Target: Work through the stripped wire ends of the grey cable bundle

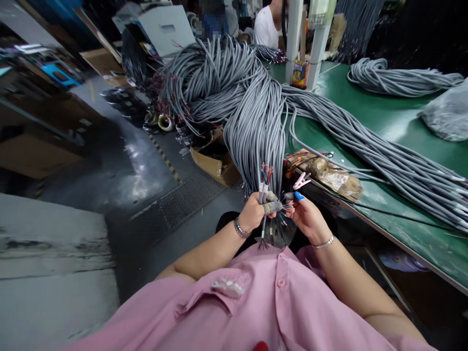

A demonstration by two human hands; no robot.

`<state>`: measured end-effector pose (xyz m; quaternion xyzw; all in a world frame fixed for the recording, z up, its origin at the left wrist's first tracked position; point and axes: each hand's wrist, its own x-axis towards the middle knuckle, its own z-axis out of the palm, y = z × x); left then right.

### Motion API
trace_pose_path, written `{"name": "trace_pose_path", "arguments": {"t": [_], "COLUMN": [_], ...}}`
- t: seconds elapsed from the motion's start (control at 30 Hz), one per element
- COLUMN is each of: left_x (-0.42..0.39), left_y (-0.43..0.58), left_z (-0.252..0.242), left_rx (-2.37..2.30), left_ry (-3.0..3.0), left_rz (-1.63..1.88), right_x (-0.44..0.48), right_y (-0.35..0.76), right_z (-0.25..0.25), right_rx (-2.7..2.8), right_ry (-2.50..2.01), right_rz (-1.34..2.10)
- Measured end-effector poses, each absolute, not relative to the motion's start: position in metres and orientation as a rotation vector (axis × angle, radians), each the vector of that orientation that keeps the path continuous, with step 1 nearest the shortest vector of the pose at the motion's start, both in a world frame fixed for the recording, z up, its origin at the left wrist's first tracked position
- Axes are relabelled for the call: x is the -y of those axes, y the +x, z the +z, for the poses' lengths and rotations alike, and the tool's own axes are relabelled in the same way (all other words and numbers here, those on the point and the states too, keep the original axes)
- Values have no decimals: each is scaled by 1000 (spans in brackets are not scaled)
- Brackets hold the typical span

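My left hand (254, 212), with grey finger covers, is closed around grey cables (262, 195) whose stripped ends show coloured wires (266, 173). Another cable end fans out its thin coloured wires (288, 207) toward my right hand (306, 217). The right fingertips, one wrapped in blue tape, pinch at those wires. Below the hands hang more cable ends with dark wire tips (263, 243). A thick bundle of grey cables (256, 131) drapes down from the table edge just beyond my hands.
A green table (387, 126) on the right bears long grey cables (365, 141), a coil (398, 78) and a plastic bag (449, 114). A pink clip (302, 181) sits by its edge. An open cardboard box (215, 158) stands on the floor. Another person (266, 27) is at the back.
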<state>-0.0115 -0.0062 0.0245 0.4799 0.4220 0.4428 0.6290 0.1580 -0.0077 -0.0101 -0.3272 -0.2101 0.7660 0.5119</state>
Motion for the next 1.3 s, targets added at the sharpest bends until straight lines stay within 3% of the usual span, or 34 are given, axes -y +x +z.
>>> {"name": "trace_pose_path", "arguments": {"t": [0.3,0.5,0.73,1.3], "left_x": [-2,-11,-13,-1], "left_y": [1,11,22,16], "left_z": [35,36,33,36], "left_rx": [-858,-818,-900,-939], "left_ry": [1048,1027,1055,1047], "left_rz": [1005,948,922,974], "right_x": [-19,-25,-33,-28], "right_y": [174,164,159,169], "right_z": [-5,-2,0,3], "right_rx": [576,748,458,451], "right_ry": [-829,-938,-733,-676], "right_rz": [1687,1279,1581,1738]}}
